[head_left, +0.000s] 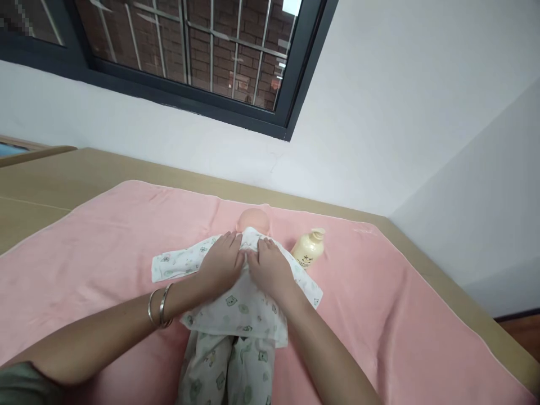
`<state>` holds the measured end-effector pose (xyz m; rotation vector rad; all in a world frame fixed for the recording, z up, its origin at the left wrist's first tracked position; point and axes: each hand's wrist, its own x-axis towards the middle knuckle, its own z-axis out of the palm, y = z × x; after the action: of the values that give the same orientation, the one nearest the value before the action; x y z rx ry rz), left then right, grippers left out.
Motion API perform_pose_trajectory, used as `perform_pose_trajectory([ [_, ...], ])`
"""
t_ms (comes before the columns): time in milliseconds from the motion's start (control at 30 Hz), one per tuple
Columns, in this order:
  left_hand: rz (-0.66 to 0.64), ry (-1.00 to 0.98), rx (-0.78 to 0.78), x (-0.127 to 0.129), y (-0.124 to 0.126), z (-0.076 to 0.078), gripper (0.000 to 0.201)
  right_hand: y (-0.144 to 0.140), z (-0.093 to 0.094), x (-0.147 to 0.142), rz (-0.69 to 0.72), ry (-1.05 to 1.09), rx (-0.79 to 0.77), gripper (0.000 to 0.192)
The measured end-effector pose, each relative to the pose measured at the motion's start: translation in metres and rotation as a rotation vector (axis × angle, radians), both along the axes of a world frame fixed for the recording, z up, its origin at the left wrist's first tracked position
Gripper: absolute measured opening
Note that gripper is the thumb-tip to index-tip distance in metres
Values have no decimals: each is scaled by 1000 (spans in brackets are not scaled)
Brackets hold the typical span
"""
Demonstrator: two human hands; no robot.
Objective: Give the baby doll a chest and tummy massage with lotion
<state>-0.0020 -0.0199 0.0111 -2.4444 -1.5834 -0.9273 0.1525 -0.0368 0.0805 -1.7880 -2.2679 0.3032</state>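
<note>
A doll (252,218) lies on its back on a pink blanket, with only the top of its bare head showing. Over its upper body is a white printed baby shirt (242,309), sleeves spread to both sides, the neck part bunched up over the face. My left hand (223,261) grips the shirt's neckline from the left, fingers bent over the cloth. On the other side, my right hand (270,267) has hold of the same neckline, the two thumbs close together. Matching printed trousers (248,371) cover the doll's legs. The doll's arms are hidden.
A cream pump bottle (311,246) leans on the blanket by the right sleeve. The pink blanket (358,304) has folds and covers most of a tan surface (113,163). Behind it stand a white wall and a dark-framed window (291,112) with bars.
</note>
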Motion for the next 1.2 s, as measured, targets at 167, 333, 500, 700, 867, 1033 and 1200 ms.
perform_pose_trajectory([
  [167, -3, -8, 5, 1, -12, 0, 48, 24, -4, 13, -65, 25, -38, 69],
  [333, -41, 17, -162, -10, 11, 13, 45, 4, -6, -3, -65, -87, 24, 60],
  [500, 24, -38, -191, -8, 14, 10, 49, -7, -4, -10, -37, -109, 54, 57],
  [700, -8, -18, -32, 5, -16, 0, 51, 29, -8, 15, -46, 62, -92, 77],
  [867, 9, -35, -73, 5, -17, -1, 51, 30, -8, 14, -61, 50, -78, 75],
  [1033, -133, -5, -203, -14, 14, 9, 35, -8, -10, -16, -93, -110, 65, 60],
  [1200, 9, -93, -205, -12, 23, 10, 43, -19, -10, -22, -14, -98, 117, 59],
])
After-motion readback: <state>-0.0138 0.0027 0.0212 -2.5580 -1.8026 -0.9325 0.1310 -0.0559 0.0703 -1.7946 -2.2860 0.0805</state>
